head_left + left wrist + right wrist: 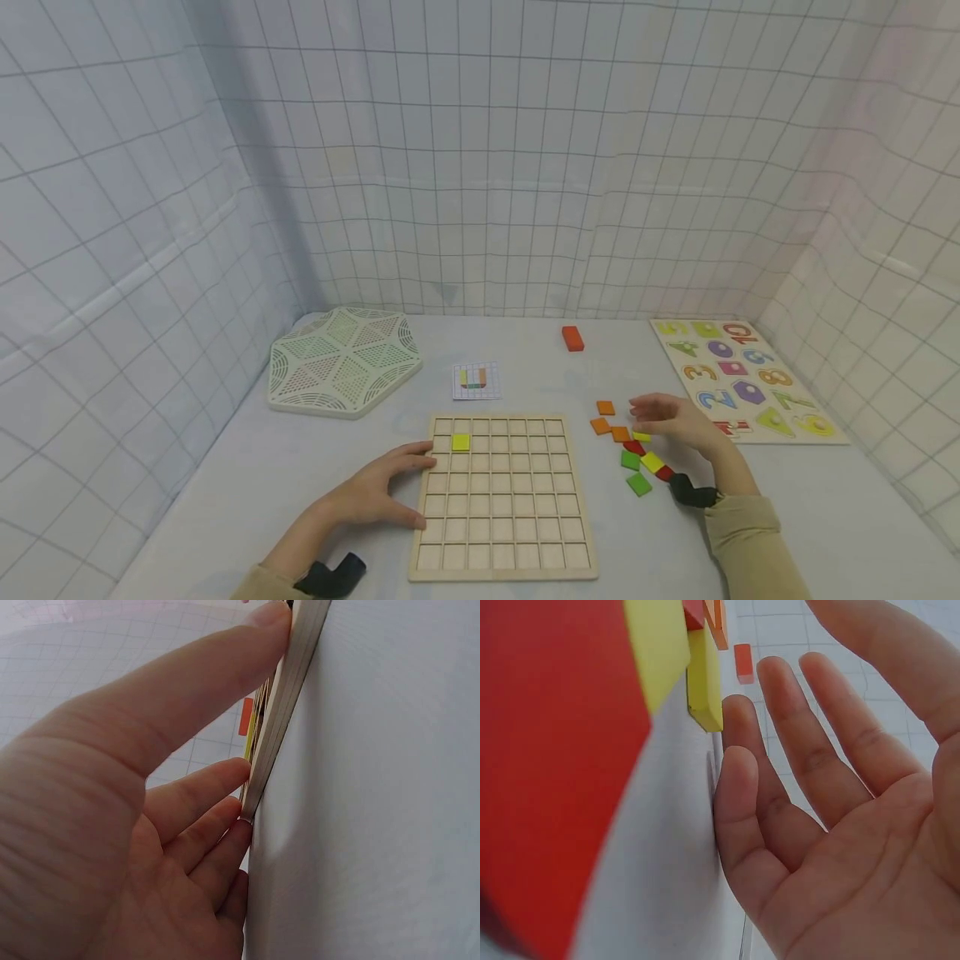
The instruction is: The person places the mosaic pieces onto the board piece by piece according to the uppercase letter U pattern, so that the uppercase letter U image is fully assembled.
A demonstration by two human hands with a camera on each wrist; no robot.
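Observation:
A wooden grid board (502, 509) lies in front of me, one yellow square tile (461, 442) in a cell of its second row from the top. My left hand (378, 490) touches the board's left edge, thumb and fingers spread along it. The left wrist view shows its thumb (202, 682) at the rim. To the right of the board, my right hand (678, 421) hovers beside loose tiles, fingers relaxed and holding nothing. Orange tiles (601, 426), green tiles (639, 484), yellow tiles (652, 462) and red tiles (634, 447) lie there; a red tile (555, 750) looms close in the right wrist view.
Behind the board lies a small card (491, 392) printed with a coloured U shape. A red block (573, 338) stands farther back. A pale hexagonal lattice piece (345, 362) sits at back left, a number-and-shape puzzle board (750, 383) at right. Gridded cloth walls (480, 167) surround the table.

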